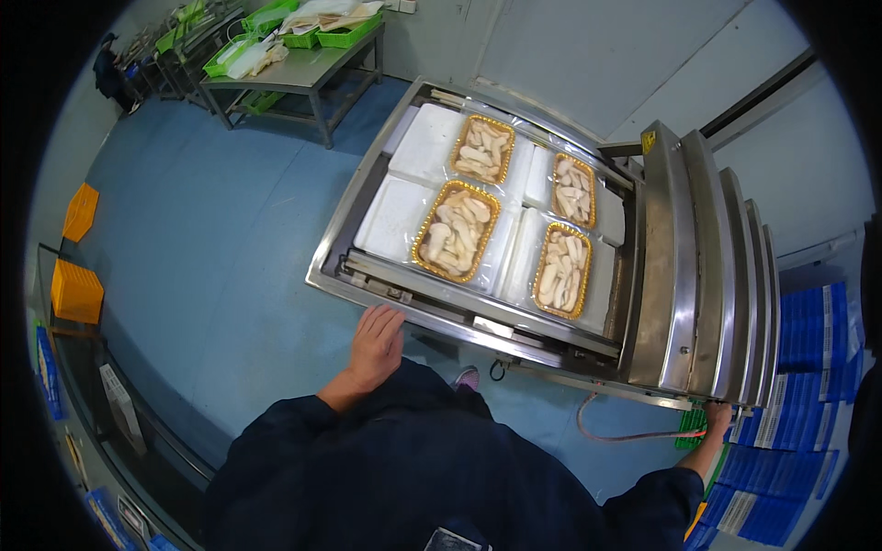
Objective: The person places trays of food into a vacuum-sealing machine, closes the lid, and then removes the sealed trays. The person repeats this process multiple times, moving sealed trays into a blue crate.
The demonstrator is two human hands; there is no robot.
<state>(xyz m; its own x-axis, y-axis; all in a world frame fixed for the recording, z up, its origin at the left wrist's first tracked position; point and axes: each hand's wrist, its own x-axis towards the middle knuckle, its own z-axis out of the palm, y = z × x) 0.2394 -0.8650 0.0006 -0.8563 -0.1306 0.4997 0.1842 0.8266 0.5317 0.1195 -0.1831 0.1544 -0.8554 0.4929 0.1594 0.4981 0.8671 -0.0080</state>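
Before me stands a stainless steel vacuum packing machine, its ribbed metal lid at the right. On white pads in the chamber lie several gold-rimmed trays of pale sliced pieces, perhaps mushroom, in clear film: one at the back left, one at the front left, one at the back right and one at the front right. My left hand rests by the machine's front rim with nothing seen in it. My right hand is at the lid's lower front corner; its fingers are mostly hidden.
A steel table with green baskets stands at the back left; a person is beyond. Blue crates are stacked at the right. A hose hangs below the machine. Orange baskets stand at the left.
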